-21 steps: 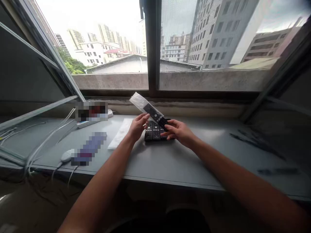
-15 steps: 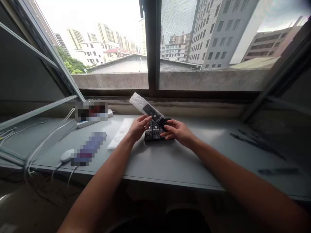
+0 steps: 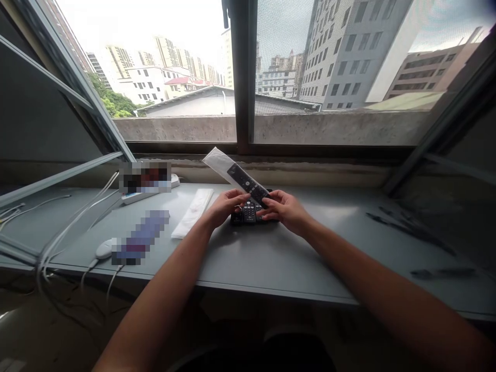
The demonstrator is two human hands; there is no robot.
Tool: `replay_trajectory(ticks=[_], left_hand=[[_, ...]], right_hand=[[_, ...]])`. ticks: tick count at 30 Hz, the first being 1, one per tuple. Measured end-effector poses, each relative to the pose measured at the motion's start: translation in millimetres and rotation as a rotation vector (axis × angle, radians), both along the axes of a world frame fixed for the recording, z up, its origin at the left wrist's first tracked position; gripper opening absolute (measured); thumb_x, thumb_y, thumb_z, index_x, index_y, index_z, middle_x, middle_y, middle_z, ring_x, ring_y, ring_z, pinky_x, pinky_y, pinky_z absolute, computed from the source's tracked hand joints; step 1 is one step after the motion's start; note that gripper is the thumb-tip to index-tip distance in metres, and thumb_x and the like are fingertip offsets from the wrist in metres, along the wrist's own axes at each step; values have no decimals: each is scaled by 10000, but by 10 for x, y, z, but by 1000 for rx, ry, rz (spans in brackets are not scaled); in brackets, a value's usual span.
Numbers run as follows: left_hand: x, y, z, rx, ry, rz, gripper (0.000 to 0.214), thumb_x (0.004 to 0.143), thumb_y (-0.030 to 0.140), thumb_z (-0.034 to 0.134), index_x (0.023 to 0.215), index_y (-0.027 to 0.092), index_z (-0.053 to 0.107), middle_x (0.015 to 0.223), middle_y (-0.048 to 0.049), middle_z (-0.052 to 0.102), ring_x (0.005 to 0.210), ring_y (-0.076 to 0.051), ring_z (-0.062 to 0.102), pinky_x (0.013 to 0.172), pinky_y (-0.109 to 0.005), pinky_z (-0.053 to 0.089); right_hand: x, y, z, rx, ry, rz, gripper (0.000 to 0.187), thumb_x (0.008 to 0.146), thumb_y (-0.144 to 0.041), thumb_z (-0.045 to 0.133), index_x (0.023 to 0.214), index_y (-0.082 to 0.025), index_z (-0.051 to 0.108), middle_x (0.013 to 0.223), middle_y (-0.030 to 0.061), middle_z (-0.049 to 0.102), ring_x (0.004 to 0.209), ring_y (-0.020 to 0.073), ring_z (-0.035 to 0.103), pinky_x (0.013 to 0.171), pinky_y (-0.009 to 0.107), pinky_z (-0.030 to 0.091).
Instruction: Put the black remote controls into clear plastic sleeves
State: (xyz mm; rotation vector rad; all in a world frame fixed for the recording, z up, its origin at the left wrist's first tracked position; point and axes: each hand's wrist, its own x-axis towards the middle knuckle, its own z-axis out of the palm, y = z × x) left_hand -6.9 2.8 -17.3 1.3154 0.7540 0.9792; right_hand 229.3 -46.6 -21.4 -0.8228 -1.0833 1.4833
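Note:
A black remote control [image 3: 248,183] sits inside a clear plastic sleeve [image 3: 218,161], tilted, with the sleeve's loose end reaching up to the left. My right hand [image 3: 284,207] pinches the lower right end of the sleeved remote. Along its lower edge, my left hand [image 3: 227,206] holds it with closed fingers. Beneath both hands, several more black remotes [image 3: 249,212] lie side by side on the desk, partly hidden by the held one. Left of my left hand rests a flat stack of clear-white plastic sleeves [image 3: 192,213].
The grey desk [image 3: 271,263] runs below a window. At the left are a white power strip [image 3: 141,196], a white plug-like device [image 3: 104,249], a blurred-out bluish object [image 3: 141,240] and loose cables [image 3: 65,232]. Dark cables [image 3: 411,230] lie at the right.
My left hand has slid slightly right along the sleeved remote. The remote sits a little further from the sleeve's loose end, which has flattened out.

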Motion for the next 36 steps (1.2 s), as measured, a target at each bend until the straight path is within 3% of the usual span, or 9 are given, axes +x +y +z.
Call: replay_trajectory(ticks=[5,9,12,18,24,27,30,33,36], left_hand=[[10,19,47,-53,-193,89,398,802,460,960,1034,180,798,1001,-71,774,826,-152,703,524,-194,397],[6,34,106,-125,-340,143,348,880,410,899,1091,153,800,1121,-117,815,882,-175,758,635,-215,569],[-7,47,133,-168,-374,204,245,930,305,852,1099,133,805,1094,-109,827,828,-153,764,696,-228,625],[-38,140,132,-258,-585,498,32,996,183,772,978,157,772,907,-32,811,728,-100,752,695,-195,624],[-22,150,134,-268,-623,507,73,979,170,798,936,150,742,882,-32,806,715,-103,755,712,-206,635],[-24,142,134,-275,-614,506,92,967,184,816,935,154,735,859,-19,797,697,-94,744,703,-202,634],[-24,136,125,-276,-585,484,105,951,199,834,942,156,739,840,-14,789,690,-94,737,685,-198,631],[-12,131,112,-272,-543,445,126,926,207,859,972,154,754,852,-25,793,699,-105,737,663,-201,627],[5,127,102,-263,-520,418,126,937,216,846,999,146,761,880,-39,801,713,-109,739,646,-198,623]], right_hand=[[1,-15,7,-4,-4,16,409,849,-305,975,1013,-188,620,910,33,742,780,254,864,668,293,738],[-19,-39,21,-4,-26,35,339,875,-281,948,1031,-184,663,943,47,757,784,250,863,663,293,736],[-22,-46,47,-7,-28,23,259,922,-258,897,1079,-187,703,1097,84,779,881,263,868,699,321,748],[29,-50,106,0,3,-20,238,999,-263,802,1218,-214,724,1392,125,760,1054,272,848,787,365,754],[40,-67,117,23,-7,61,253,989,-312,810,1217,-214,761,1459,124,735,1132,294,827,779,362,743],[46,-49,101,57,22,30,252,957,-377,847,1147,-221,790,1315,101,794,1072,267,828,870,386,723],[60,-28,101,131,96,-25,243,923,-443,877,1036,-241,804,1055,50,819,1064,238,807,1082,423,639],[72,-22,127,145,150,-36,272,902,-504,881,926,-248,790,861,18,751,1101,245,786,1184,436,559],[73,-28,151,136,163,-20,312,905,-538,874,863,-243,783,727,-9,663,960,221,781,1207,446,533]])
